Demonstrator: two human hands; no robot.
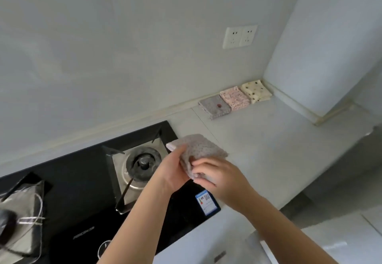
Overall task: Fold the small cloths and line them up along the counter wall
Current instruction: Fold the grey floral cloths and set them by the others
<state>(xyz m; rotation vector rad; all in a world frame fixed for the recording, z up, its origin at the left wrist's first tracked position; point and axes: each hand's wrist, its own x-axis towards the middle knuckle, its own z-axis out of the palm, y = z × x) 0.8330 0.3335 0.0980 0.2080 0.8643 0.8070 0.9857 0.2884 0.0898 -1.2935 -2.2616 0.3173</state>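
Progress looks past halfway, as I judge it: three folded cloths sit in a touching row at the foot of the wall; the cream cloth fills the corner, then the pink cloth, then the grey cloth; a fourth cloth, folded, is held in the air over the hob's right edge; the left hand and right hand both have fingers clamped on its near side; no other loose cloth shows. Bare desk lies open between the hands and the row; the free slot is beside the grey cloth, between it and the hob's corner.
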